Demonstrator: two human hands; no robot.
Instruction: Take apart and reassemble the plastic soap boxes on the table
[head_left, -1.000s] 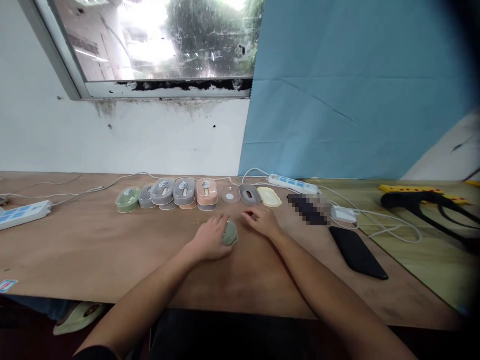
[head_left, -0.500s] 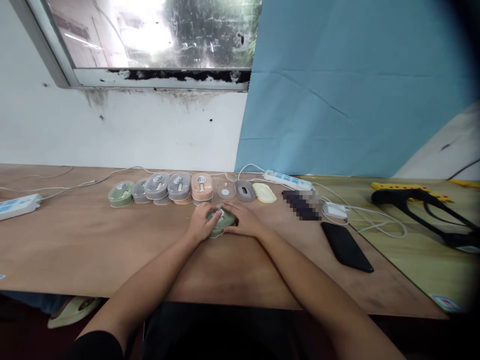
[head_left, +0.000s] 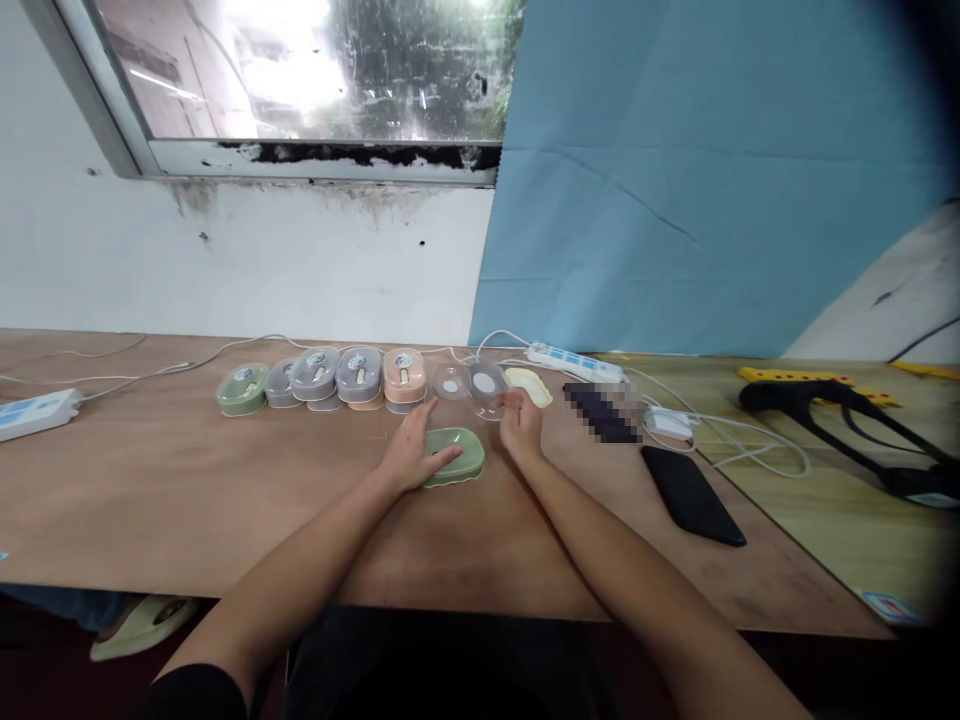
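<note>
A green oval tray lies open side up on the brown table. My left hand rests flat against its left end, thumb across the tray, fingers spread. My right hand grips a clear grey lid and tilts it up just behind the tray. Behind both hands runs a row of closed oval boxes: a green box, grey boxes and a peach box. A second clear lid and a cream piece lie beside the held lid.
A black phone, a white charger with cables and a white power strip lie to the right. Another power strip sits far left. A black and yellow tool is at the far right.
Both hands had closed around the green box. Now the right hand has moved back and lifted the grey lid from the row, and the green tray lies open under the left thumb.
</note>
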